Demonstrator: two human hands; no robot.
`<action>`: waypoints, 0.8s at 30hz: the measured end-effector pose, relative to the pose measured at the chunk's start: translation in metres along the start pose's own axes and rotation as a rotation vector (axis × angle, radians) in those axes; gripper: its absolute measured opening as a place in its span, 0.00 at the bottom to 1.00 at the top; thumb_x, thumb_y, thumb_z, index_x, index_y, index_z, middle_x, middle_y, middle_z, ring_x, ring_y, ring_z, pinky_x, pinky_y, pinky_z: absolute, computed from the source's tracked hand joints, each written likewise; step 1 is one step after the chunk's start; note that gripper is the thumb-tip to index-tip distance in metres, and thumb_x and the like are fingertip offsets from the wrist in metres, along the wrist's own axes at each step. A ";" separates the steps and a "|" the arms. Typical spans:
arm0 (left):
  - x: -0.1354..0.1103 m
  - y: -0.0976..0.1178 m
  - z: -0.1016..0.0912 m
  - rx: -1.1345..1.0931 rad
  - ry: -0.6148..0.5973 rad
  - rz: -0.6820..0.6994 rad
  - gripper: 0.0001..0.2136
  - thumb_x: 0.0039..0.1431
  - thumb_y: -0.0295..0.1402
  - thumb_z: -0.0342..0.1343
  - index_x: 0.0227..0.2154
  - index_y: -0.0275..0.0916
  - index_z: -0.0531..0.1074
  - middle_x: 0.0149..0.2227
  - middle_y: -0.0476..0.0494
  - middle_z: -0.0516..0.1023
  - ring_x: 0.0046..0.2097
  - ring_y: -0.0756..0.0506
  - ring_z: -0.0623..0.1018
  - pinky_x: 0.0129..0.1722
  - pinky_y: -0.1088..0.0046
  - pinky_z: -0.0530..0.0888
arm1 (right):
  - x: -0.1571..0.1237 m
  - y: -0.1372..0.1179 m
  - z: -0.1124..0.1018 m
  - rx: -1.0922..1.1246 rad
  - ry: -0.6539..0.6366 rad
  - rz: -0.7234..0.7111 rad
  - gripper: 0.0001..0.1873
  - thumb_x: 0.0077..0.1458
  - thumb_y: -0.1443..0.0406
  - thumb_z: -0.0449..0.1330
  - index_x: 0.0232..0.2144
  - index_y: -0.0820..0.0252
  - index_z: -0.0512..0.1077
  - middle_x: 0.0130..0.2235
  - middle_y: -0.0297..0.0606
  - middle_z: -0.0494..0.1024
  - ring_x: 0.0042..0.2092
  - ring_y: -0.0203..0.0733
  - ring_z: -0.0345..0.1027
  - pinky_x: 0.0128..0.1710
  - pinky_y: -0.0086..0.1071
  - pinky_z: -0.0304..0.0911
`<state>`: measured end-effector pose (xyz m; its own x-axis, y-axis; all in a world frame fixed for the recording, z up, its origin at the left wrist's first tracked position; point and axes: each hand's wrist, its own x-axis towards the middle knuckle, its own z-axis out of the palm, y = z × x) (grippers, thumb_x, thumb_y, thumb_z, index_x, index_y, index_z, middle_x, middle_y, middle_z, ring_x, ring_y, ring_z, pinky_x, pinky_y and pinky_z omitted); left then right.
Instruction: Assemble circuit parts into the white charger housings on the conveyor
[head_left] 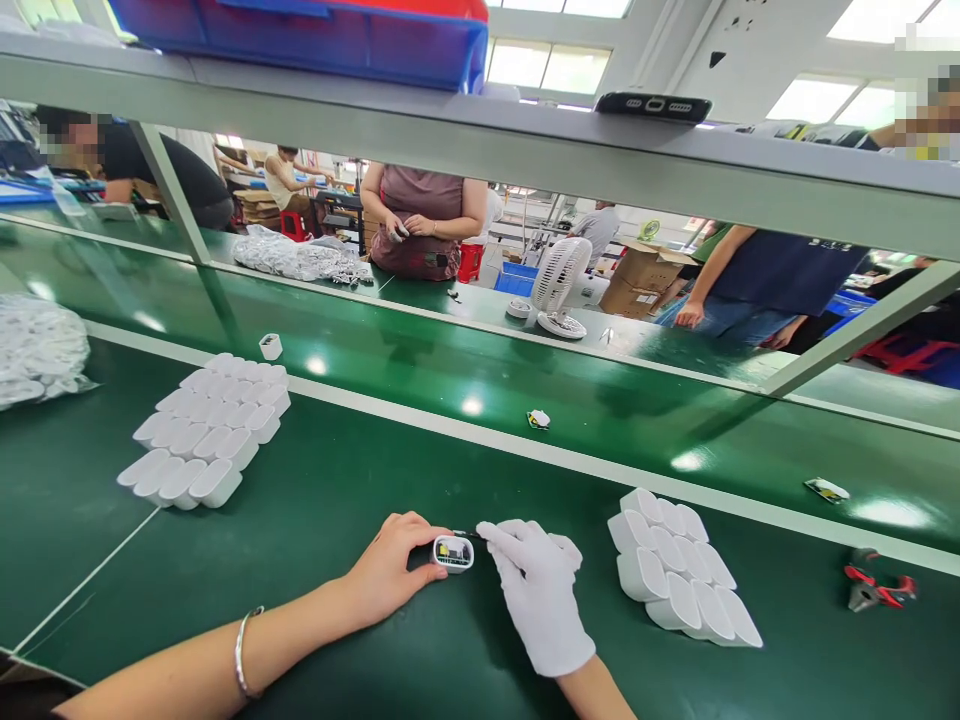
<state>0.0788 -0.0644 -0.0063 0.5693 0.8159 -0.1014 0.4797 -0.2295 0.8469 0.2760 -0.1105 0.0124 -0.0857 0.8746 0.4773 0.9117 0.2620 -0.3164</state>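
Note:
My bare left hand [397, 572], a silver bangle on its wrist, pinches a small white oval plastic housing [453, 568] between thumb and fingers. The housing's open end faces up toward me, showing yellow and dark electronic parts inside. Close on its right is my right hand [532, 590], in a white glove, with the fingers drawn together. A thin dark piece [466, 535] lies between its fingertips and the housing's far rim; its kind is too small to make out. White oval housings stand in rows to the left [214, 430] and right [679, 565] of my hands.
Red-handled pliers [879, 582] lie far right. Small circuit boards sit on the green belt [538, 419] and near its edge [827, 490]. One housing [271, 346] stands by the left rows. A shelf [480, 130] crosses above; a bag of parts [37, 350] lies left. Co-workers are across.

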 end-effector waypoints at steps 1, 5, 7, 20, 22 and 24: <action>0.000 0.000 0.000 0.001 -0.002 0.002 0.17 0.52 0.32 0.58 0.46 0.50 0.73 0.43 0.47 0.75 0.47 0.42 0.69 0.51 0.63 0.63 | 0.000 0.000 0.000 0.015 0.002 0.004 0.15 0.56 0.70 0.52 0.34 0.47 0.76 0.28 0.28 0.78 0.30 0.32 0.67 0.35 0.35 0.44; 0.001 -0.001 0.000 0.008 -0.007 0.000 0.16 0.51 0.33 0.59 0.45 0.50 0.73 0.43 0.47 0.75 0.46 0.42 0.70 0.50 0.64 0.63 | -0.001 0.000 -0.001 0.057 0.001 -0.007 0.16 0.57 0.70 0.51 0.35 0.47 0.77 0.28 0.29 0.77 0.29 0.32 0.66 0.33 0.35 0.43; 0.001 -0.001 0.000 0.011 -0.002 -0.002 0.16 0.51 0.32 0.59 0.45 0.49 0.74 0.42 0.47 0.75 0.46 0.42 0.70 0.50 0.65 0.64 | -0.001 -0.001 0.000 0.068 0.013 -0.030 0.16 0.56 0.71 0.51 0.35 0.47 0.77 0.27 0.29 0.77 0.29 0.32 0.65 0.33 0.35 0.42; 0.001 -0.001 0.001 -0.002 0.036 -0.027 0.17 0.48 0.34 0.61 0.43 0.50 0.75 0.40 0.48 0.76 0.45 0.43 0.70 0.50 0.65 0.63 | -0.001 -0.007 -0.016 -0.069 0.104 -0.052 0.16 0.52 0.73 0.52 0.31 0.50 0.77 0.28 0.31 0.76 0.28 0.32 0.62 0.31 0.36 0.41; 0.001 -0.001 0.002 -0.005 0.044 -0.036 0.17 0.47 0.34 0.62 0.43 0.50 0.75 0.40 0.48 0.76 0.44 0.43 0.70 0.49 0.65 0.64 | -0.001 -0.005 -0.017 -0.081 0.093 -0.047 0.16 0.52 0.73 0.52 0.31 0.50 0.77 0.28 0.31 0.76 0.28 0.33 0.63 0.31 0.36 0.41; 0.001 -0.002 0.002 -0.007 0.048 -0.042 0.17 0.47 0.34 0.62 0.43 0.50 0.75 0.40 0.48 0.76 0.44 0.42 0.70 0.49 0.65 0.64 | -0.002 -0.004 -0.016 -0.098 0.082 -0.048 0.16 0.51 0.73 0.52 0.31 0.50 0.76 0.27 0.31 0.76 0.28 0.32 0.62 0.31 0.36 0.41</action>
<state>0.0800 -0.0642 -0.0088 0.5163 0.8491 -0.1116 0.4977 -0.1914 0.8460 0.2785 -0.1197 0.0262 -0.1006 0.8248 0.5564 0.9427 0.2579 -0.2119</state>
